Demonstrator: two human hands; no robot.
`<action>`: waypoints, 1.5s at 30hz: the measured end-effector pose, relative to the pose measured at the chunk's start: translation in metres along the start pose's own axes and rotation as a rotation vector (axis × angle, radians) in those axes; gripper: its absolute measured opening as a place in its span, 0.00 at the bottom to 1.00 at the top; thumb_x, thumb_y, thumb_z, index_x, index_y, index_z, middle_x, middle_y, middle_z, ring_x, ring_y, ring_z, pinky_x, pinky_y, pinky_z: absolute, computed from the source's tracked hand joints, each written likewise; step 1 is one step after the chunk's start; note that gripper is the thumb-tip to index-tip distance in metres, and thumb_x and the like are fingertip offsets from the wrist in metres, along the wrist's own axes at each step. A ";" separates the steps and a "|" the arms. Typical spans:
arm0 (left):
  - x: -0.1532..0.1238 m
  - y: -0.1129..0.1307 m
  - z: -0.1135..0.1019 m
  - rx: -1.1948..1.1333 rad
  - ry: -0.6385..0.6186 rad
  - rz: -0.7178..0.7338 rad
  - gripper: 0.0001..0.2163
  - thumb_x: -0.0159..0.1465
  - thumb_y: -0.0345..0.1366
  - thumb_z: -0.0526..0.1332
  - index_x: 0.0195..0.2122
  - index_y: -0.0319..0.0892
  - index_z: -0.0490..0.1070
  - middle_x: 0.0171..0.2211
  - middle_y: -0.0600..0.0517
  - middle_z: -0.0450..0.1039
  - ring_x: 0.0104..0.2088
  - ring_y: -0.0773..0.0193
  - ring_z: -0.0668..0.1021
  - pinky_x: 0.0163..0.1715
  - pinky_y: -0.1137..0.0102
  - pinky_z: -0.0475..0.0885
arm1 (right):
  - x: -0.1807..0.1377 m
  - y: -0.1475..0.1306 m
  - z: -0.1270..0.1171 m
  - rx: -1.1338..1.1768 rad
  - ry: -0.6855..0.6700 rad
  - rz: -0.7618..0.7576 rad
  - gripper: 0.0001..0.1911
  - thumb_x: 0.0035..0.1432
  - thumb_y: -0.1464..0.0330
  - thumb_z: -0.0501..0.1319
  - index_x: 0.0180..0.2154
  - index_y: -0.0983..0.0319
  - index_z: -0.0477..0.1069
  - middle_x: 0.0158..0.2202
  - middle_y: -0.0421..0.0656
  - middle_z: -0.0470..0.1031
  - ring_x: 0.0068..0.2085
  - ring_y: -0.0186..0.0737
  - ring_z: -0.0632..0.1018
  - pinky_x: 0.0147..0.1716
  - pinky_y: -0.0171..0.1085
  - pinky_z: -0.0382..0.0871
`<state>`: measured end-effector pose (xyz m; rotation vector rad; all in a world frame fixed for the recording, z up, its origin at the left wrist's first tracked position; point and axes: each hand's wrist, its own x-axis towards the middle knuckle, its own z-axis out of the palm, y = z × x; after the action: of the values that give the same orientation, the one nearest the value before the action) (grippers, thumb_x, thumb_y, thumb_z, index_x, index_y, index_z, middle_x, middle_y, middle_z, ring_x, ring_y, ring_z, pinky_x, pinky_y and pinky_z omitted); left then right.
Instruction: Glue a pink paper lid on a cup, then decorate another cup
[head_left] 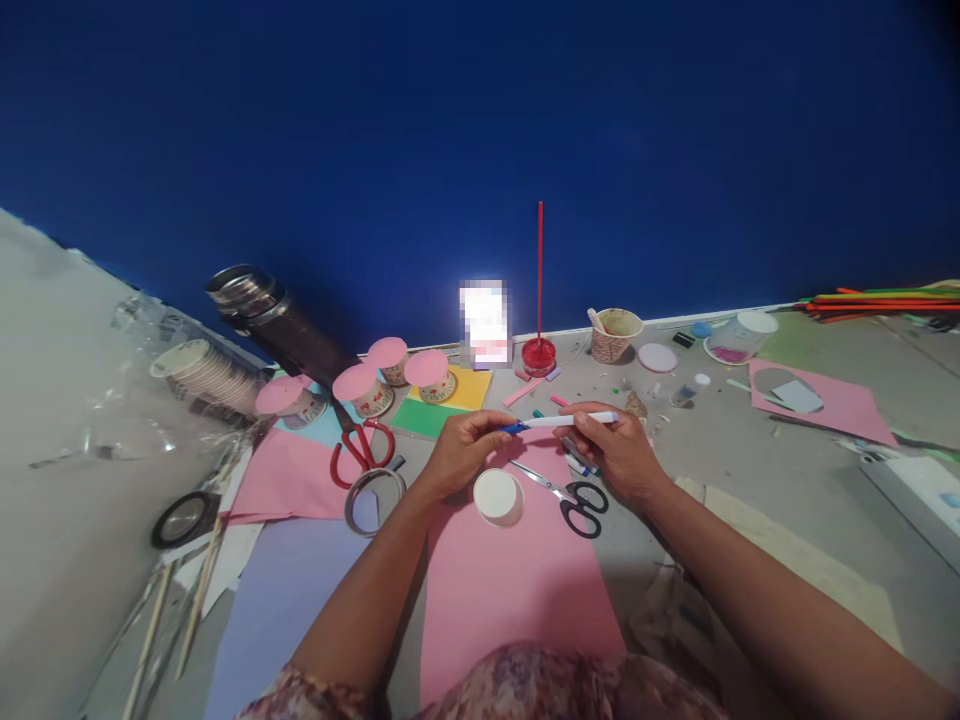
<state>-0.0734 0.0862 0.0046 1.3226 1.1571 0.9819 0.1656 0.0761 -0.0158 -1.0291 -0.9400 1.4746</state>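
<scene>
A white marker with a blue end is held level between my two hands. My left hand pinches its blue cap; whether cap and barrel are joined, I cannot tell. My right hand is closed around the white barrel. Below them, a white paper cup stands on a pink paper sheet. Black-handled scissors lie beside the cup, partly on the sheet, blades pointing up and left.
Several paper cups with pink tops stand at left, near red-handled scissors, a tape roll and a black flask. Behind my hands rises a red stick in a red base. A white box sits right.
</scene>
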 end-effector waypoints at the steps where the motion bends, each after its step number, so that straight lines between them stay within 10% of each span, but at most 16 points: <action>1: 0.000 -0.001 0.000 0.003 0.003 0.004 0.08 0.58 0.37 0.73 0.38 0.44 0.86 0.34 0.48 0.85 0.34 0.58 0.82 0.38 0.65 0.77 | -0.001 -0.001 0.000 -0.012 -0.004 -0.005 0.21 0.54 0.51 0.74 0.40 0.61 0.84 0.27 0.45 0.83 0.23 0.32 0.66 0.20 0.33 0.57; 21: -0.006 0.002 -0.003 0.015 0.006 0.014 0.07 0.54 0.38 0.75 0.34 0.43 0.87 0.32 0.46 0.85 0.32 0.56 0.83 0.35 0.63 0.79 | -0.009 -0.003 0.025 -0.107 -0.092 0.025 0.23 0.52 0.50 0.73 0.39 0.63 0.84 0.23 0.43 0.81 0.20 0.35 0.75 0.18 0.33 0.69; 28: 0.003 0.011 -0.013 0.044 0.183 0.005 0.13 0.58 0.44 0.72 0.41 0.43 0.85 0.39 0.46 0.85 0.34 0.60 0.83 0.38 0.64 0.79 | 0.011 -0.030 -0.019 -0.141 0.272 -0.121 0.21 0.55 0.54 0.72 0.45 0.60 0.82 0.36 0.45 0.86 0.25 0.31 0.72 0.17 0.29 0.64; 34: -0.001 0.024 -0.026 0.071 0.250 -0.022 0.15 0.59 0.48 0.71 0.35 0.40 0.82 0.30 0.49 0.82 0.30 0.62 0.81 0.36 0.67 0.77 | 0.021 -0.031 -0.045 -0.392 0.197 -0.077 0.25 0.62 0.52 0.63 0.52 0.61 0.81 0.42 0.49 0.86 0.24 0.34 0.72 0.18 0.33 0.62; 38: -0.030 0.038 -0.031 0.193 0.157 -0.012 0.16 0.64 0.50 0.67 0.40 0.42 0.84 0.34 0.47 0.84 0.36 0.59 0.82 0.39 0.65 0.77 | 0.025 -0.021 -0.045 -0.846 0.198 -0.246 0.20 0.63 0.61 0.59 0.49 0.60 0.83 0.46 0.49 0.86 0.39 0.46 0.83 0.40 0.44 0.78; 41: -0.059 0.039 -0.034 0.311 0.105 -0.034 0.17 0.65 0.51 0.66 0.44 0.44 0.83 0.41 0.45 0.84 0.42 0.54 0.84 0.43 0.62 0.79 | 0.024 -0.019 -0.041 -0.940 0.187 -0.318 0.16 0.61 0.65 0.60 0.45 0.60 0.84 0.52 0.50 0.85 0.56 0.54 0.80 0.60 0.51 0.69; 45: -0.091 0.025 -0.031 0.385 0.040 0.010 0.20 0.63 0.48 0.69 0.54 0.48 0.80 0.57 0.44 0.78 0.55 0.50 0.81 0.51 0.60 0.78 | 0.010 -0.029 -0.028 -1.227 0.064 -0.408 0.14 0.65 0.68 0.58 0.40 0.60 0.83 0.48 0.50 0.86 0.53 0.51 0.79 0.55 0.45 0.67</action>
<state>-0.1187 0.0044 0.0378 1.6177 1.4205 0.8201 0.2001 0.0903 0.0011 -1.5603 -1.9413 0.4088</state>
